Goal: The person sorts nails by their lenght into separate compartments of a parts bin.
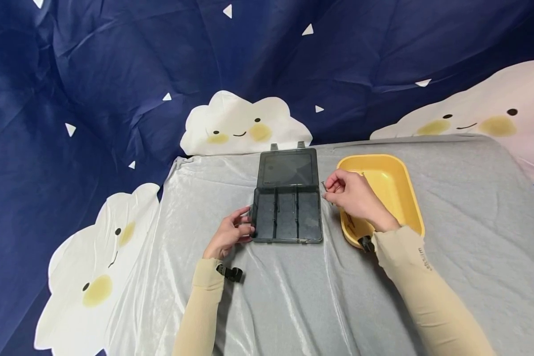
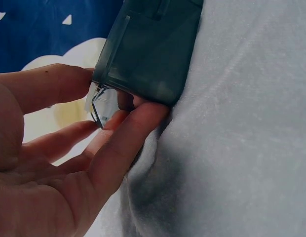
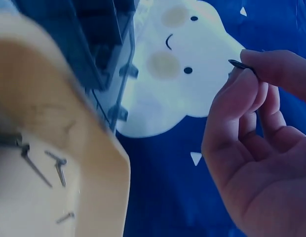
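A dark see-through organizer box (image 1: pixel 286 217) lies with its lid (image 1: pixel 288 168) folded back, and two dividers split it into three compartments. My left hand (image 1: pixel 229 232) grips its left edge; in the left wrist view the thumb touches the rim and fingers reach round the lower corner. Between thumb and fingertips, my right hand (image 1: pixel 353 195) pinches a screw (image 3: pixel 240 65), held between the box and the yellow tray (image 1: pixel 409 198). Only the screw's pointed end shows in the right wrist view. Several loose screws (image 3: pixel 60 170) lie in the tray.
Grey plush cloth (image 1: pixel 285 296) covers the table, with folds in front of the box. Behind it hangs a dark blue curtain (image 1: pixel 267 54) printed with clouds and triangles. The tray's raised wall stands just right of the box.
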The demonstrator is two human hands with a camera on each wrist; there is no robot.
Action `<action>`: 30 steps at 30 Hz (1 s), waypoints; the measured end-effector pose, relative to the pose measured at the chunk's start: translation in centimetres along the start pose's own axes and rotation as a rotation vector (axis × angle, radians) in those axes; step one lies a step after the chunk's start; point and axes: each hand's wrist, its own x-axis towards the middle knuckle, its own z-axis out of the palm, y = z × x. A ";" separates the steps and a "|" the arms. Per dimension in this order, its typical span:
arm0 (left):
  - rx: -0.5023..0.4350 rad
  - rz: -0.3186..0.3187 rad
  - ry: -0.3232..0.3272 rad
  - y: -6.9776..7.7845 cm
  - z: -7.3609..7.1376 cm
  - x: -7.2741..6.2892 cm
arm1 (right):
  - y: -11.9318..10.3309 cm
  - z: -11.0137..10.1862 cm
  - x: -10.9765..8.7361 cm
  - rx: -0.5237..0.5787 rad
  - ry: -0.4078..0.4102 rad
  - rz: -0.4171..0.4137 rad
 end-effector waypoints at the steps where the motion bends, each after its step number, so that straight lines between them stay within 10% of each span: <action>1: -0.002 0.001 0.001 0.0 0.0 0.0 | -0.1 0.3 0.0 0.003 -0.002 -0.001; 30: 0.000 0.001 0.006 -0.1 -0.1 0.1 | 0.6 8.1 0.3 0.202 -0.020 0.120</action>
